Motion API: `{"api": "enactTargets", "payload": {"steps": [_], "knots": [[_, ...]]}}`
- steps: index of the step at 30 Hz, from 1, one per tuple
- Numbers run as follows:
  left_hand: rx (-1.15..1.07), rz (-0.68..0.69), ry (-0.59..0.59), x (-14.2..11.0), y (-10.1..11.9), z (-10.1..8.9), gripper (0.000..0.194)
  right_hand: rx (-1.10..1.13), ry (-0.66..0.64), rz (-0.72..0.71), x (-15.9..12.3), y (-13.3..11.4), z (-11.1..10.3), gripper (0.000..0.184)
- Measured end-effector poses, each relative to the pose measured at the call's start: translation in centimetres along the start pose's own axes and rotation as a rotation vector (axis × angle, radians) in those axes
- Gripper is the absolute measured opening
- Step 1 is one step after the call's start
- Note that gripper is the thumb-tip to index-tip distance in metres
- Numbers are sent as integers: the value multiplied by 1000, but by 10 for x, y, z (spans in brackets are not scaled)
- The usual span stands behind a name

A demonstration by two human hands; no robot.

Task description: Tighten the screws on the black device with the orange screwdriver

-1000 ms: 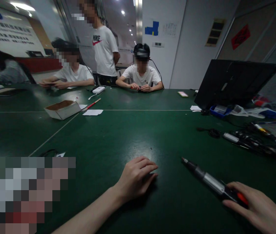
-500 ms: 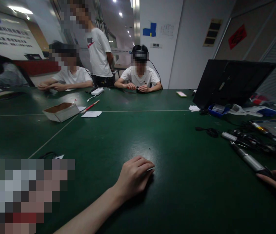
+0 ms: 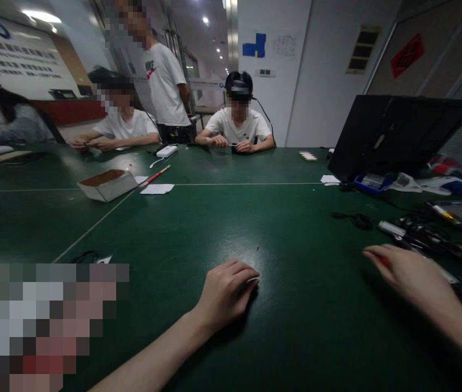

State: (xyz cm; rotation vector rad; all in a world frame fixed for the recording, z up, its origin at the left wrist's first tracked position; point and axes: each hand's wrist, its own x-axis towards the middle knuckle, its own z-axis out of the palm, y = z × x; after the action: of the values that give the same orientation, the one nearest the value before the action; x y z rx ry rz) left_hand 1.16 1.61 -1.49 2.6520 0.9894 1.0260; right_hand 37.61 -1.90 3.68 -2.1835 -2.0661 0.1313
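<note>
My left hand rests on the green table with fingers closed around a small, thin whitish piece. Most of that piece is hidden by the fingers. A tiny dark bit lies just beyond them. My right hand, slightly blurred, is over the right side of the table, fingers curled round a small red-orange thing of which only a patch shows. Behind and under the right wrist lies a silver and black pen-shaped electric screwdriver, partly covered by the hand.
Black cables, a blue tray and a black monitor are on the right. An open cardboard box, a paper slip and a red stick lie left of centre. Several people are across the table.
My right hand has come in from the right edge, moving left and away from me, with the red-orange thing in it. My left hand has stayed in place.
</note>
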Motion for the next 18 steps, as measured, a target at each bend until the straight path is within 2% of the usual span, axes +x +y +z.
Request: {"api": "enactTargets", "payload": {"steps": [4,8,12,18], "knots": [[2,-22,-11,0,-1,-1,18,53,-122,-323,35,-83,14,32],[2,-37,-15,1,-1,-2,18,87,-168,-520,65,-135,31,28],[15,-56,-22,0,0,-1,18,82,-181,-612,82,-163,44,29],[26,-63,-23,0,0,-1,16,1,-196,-622,85,-172,55,32]]}}
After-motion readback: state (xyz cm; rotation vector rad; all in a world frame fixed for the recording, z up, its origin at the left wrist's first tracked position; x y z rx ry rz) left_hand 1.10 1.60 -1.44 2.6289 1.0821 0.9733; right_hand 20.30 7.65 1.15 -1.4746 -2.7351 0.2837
